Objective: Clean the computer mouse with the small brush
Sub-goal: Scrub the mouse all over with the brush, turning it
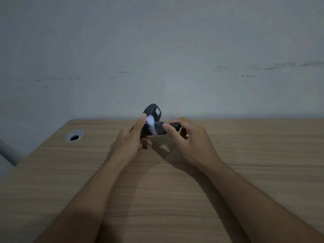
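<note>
Mouse [152,112] gripped by left hand [130,137], brush [158,128] by right hand [188,139] — wooden desk [175,190], grey wall [157,50]

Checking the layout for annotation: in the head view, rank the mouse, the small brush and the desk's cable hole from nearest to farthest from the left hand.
1. Mouse: gripped in the left hand.
2. Small brush: just right, bristles on the mouse.
3. Cable hole: far left on the desk.

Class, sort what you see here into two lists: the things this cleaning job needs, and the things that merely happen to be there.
Needed for the job:
mouse, held up by the left hand
brush, held by the right hand

Merely there:
desk
cable hole
wall
</note>
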Available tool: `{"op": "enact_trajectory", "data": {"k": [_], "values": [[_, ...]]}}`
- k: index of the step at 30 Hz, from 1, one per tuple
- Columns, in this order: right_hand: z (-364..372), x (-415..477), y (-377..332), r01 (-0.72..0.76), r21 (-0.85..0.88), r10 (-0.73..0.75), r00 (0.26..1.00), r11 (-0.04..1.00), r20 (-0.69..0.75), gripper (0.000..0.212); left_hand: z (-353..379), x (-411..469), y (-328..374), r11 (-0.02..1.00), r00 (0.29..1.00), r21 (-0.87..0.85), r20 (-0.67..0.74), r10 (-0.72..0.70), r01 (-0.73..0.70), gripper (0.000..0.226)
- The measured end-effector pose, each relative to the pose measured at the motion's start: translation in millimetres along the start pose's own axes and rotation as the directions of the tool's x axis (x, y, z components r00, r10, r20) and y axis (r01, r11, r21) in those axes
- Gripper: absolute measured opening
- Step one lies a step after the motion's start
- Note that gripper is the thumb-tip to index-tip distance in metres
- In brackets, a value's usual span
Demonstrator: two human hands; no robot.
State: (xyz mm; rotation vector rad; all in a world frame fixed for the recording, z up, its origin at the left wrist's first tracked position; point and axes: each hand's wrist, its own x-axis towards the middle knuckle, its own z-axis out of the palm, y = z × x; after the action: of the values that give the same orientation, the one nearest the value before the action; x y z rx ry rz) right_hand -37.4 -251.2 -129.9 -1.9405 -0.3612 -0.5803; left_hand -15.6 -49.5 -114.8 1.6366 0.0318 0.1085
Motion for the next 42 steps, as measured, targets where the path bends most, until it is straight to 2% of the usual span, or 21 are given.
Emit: {"op": "enact_trajectory", "data": {"k": [4,6,10,15,17,20,25,30,37,42], "values": [[-2.8,6.3,12.6,-0.101,-0.044,0.092,0.980,0.994,-0.179,0.018,2.8,-5.1,6.0,0.999,0.993,0.024,0.114,0.031,-0.034,0.051],[-5.4,8.0,17.0,-0.166,-0.007,0.161,0.964,0.986,-0.211,0.019,2.6,-5.1,5.1,0.999,0.988,0.026,0.148,0.040,-0.044,0.051],[-7.4,8.1,16.8,-0.191,0.056,0.198,0.964,0.980,-0.178,0.020,4.2,-3.0,3.5,0.999,0.987,0.006,0.157,0.031,-0.033,0.052],[-5.1,5.8,11.4,-0.176,0.123,0.176,0.984,0.977,0.013,0.021,2.7,3.5,-4.5,0.998,0.997,0.038,0.051,0.056,-0.058,0.047],[-5.0,6.5,11.4,-0.192,0.154,0.193,0.981,0.969,0.007,0.023,4.1,3.9,-8.9,0.995,0.995,0.034,0.002,0.097,-0.098,0.035],[-6.1,9.5,13.0,-0.232,0.209,0.256,0.962,0.950,-0.096,0.032,4.6,2.3,-12.8,0.986,0.988,0.059,-0.001,0.155,-0.155,0.027],[-9.5,11.1,12.6,-0.254,0.292,0.318,0.927,0.922,-0.199,0.033,1.9,2.9,-17.3,0.955,0.972,0.198,-0.033,0.231,-0.220,0.044],[-5.4,10.7,9.6,-0.259,0.238,0.302,0.939,0.936,-0.163,0.033,-2.1,6.7,-20.6,0.961,0.972,0.178,-0.064,0.224,-0.210,0.058],[-10.4,11.0,11.7,-0.220,0.219,0.268,0.937,0.951,-0.225,0.027,0.5,6.0,-19.0,0.927,0.955,0.237,0.006,0.298,-0.291,0.060],[-10.5,11.2,8.8,-0.203,0.252,0.265,0.933,0.946,-0.243,0.021,3.5,1.9,-17.2,0.847,0.922,0.366,0.101,0.375,-0.384,0.067]]}}
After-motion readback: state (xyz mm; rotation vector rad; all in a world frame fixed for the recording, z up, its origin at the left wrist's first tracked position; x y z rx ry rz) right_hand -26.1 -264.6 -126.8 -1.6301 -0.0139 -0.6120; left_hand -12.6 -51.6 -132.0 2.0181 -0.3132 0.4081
